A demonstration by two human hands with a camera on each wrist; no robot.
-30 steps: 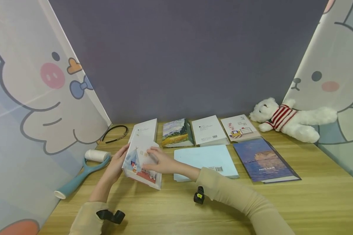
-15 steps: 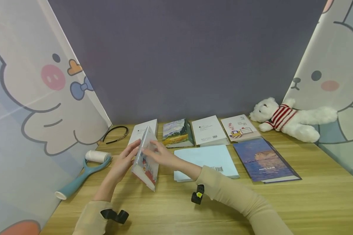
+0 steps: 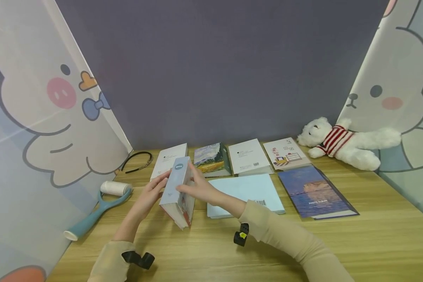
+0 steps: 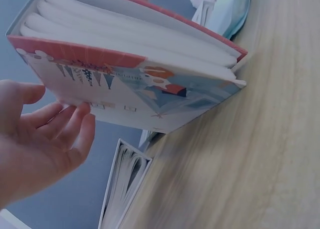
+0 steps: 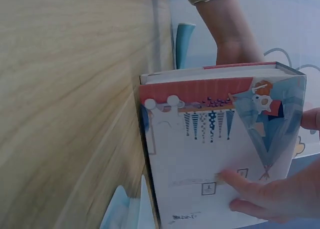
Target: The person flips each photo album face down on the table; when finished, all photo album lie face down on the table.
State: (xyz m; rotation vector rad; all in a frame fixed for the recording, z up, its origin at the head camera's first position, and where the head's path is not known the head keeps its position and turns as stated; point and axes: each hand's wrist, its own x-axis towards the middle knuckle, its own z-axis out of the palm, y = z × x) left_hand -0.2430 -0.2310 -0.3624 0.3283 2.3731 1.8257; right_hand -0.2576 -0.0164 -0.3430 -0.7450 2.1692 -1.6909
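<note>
1. Nearest the viewer, two beige sleeves reach in over the wooden counter (image 3: 373,243), each wrist carrying a small black clip.
2. The illustrated album (image 3: 178,192) stands on edge on the counter, spine up and tilted, its thick white pages facing the viewer (the cover shows a tent and a red band).
3. The left hand (image 3: 151,194) lies against the album's left face with fingers straight and relaxed, an open grip that only touches the cover; the left wrist view shows the fingertips (image 4: 80,124) at the cover's edge.
4. The right hand (image 3: 197,188) holds the album's right face, fingers spread flat on the cover and thumb over the top edge, gripping it.
5. Just right of the album lies a pale blue book (image 3: 244,194) with a barcode, and right of that a dark blue photo album (image 3: 313,192).
6. Left of the album a teal lint roller (image 3: 95,211) lies near the curtain.
7. Behind the album runs a row: a white book (image 3: 167,162), a landscape-cover book (image 3: 211,159), another white book (image 3: 249,156), a pink-toned book (image 3: 285,153); a black headband (image 3: 137,160) sits far left.
8. Far right of the album, a white teddy bear (image 3: 342,143) in a striped top lies at the wall.
</note>
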